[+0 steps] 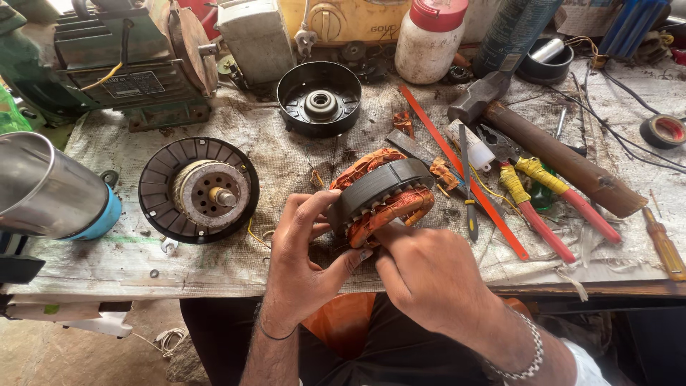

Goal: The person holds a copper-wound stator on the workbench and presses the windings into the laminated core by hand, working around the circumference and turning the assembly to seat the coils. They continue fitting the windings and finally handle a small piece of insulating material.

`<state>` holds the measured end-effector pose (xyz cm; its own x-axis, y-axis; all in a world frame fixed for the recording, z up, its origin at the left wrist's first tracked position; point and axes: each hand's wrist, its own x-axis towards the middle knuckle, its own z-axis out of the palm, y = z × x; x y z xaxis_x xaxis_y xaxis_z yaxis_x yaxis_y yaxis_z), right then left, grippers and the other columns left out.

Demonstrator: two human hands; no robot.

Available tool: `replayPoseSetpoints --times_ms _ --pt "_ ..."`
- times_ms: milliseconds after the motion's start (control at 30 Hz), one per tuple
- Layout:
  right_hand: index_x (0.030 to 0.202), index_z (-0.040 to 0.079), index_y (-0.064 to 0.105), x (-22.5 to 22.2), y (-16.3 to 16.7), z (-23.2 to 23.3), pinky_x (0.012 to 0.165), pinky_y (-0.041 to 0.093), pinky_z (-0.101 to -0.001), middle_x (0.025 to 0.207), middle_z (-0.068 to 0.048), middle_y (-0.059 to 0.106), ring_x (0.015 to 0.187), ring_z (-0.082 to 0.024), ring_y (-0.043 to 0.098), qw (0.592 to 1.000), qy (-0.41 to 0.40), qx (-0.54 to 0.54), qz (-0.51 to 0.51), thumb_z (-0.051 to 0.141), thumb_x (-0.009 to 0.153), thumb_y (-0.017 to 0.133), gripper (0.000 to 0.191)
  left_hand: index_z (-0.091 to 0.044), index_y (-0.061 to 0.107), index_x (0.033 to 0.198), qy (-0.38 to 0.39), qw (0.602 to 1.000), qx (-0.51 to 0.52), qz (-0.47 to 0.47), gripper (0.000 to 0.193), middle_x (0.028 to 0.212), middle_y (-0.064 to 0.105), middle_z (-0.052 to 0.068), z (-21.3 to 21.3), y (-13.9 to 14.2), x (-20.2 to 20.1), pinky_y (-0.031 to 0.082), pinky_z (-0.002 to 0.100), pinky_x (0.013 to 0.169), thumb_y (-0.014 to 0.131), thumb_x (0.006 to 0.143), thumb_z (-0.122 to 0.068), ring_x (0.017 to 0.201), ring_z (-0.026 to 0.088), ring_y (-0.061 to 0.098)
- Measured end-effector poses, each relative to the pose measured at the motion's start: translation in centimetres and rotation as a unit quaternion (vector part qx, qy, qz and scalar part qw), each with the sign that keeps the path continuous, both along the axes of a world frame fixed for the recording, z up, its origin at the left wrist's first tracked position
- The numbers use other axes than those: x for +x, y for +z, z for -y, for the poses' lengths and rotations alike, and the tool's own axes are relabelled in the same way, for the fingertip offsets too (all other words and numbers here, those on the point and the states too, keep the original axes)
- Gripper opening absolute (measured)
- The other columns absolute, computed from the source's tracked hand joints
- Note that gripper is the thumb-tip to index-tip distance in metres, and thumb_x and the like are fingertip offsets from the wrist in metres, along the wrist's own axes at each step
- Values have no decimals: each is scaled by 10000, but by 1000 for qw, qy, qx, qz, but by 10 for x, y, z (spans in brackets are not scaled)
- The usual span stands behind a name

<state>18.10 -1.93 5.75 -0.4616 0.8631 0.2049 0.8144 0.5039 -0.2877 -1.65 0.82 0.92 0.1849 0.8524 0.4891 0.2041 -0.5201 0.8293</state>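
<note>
a: what are the hands doing?

b: both meet at the near middle of the desk [107, 257], which is covered in a grimy, frayed grey cloth. the left hand [304, 254] has its fingers [314, 207] curled around the left side of a motor stator [382, 196], a dark steel ring packed with shiny copper wire coils and orange insulation paper. the ring is held tilted, just above the desk edge. the right hand [429, 275], wearing a silver chain bracelet [525, 357], presses its closed fingers against the ring's near underside, thumb on the coils.

a: what lies around it?

b: to the left, a round black ribbed motor cover [153, 189] with a pale rotor and short shaft at its centre. farther off, a second black round housing [319, 96]. to the right, a thin orange hacksaw blade [464, 175], pliers [543, 204] with red and yellow taped handles, and a heavy hammer [550, 146] with a rusty brown handle. a roll of black tape [663, 131] sits far right, and a smooth metal cylinder [46, 189] at the left edge.
</note>
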Motion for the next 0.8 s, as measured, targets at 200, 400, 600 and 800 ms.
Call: replayPoseSetpoints --times_ms 200,400,600,800 --pt "744 76 689 -6 2 7 535 541 -479 557 -134 656 546 -336 681 995 -76 -29 51 245 819 637 192 -173 511 1450 -10 1000 25 7 814 1245 557 102 1 0 1 644 359 955 904 749 -47 1155 207 691" --pt "979 49 721 -11 17 9 510 534 -445 643 -102 669 558 -300 680 996 -72 -9 49 238 801 639 272 -174 522 1443 -6 999 33 -15 787 1259 560 98 2 1 1 647 354 949 884 759 -35 1180 213 687" --pt "1104 -5 668 -12 17 12 523 541 -453 839 -125 716 599 -305 687 997 -35 32 58 207 759 647 406 -174 509 1453 -1 999 44 -2 793 1269 566 102 1 1 1 644 367 968 877 763 -46 1197 215 683" --pt "1219 -32 661 -6 11 18 505 537 -406 963 -126 731 592 -269 675 998 -35 32 48 204 808 633 475 -175 499 1473 10 1000 8 6 811 1265 547 110 2 1 1 635 377 980 876 766 -48 1175 212 695"
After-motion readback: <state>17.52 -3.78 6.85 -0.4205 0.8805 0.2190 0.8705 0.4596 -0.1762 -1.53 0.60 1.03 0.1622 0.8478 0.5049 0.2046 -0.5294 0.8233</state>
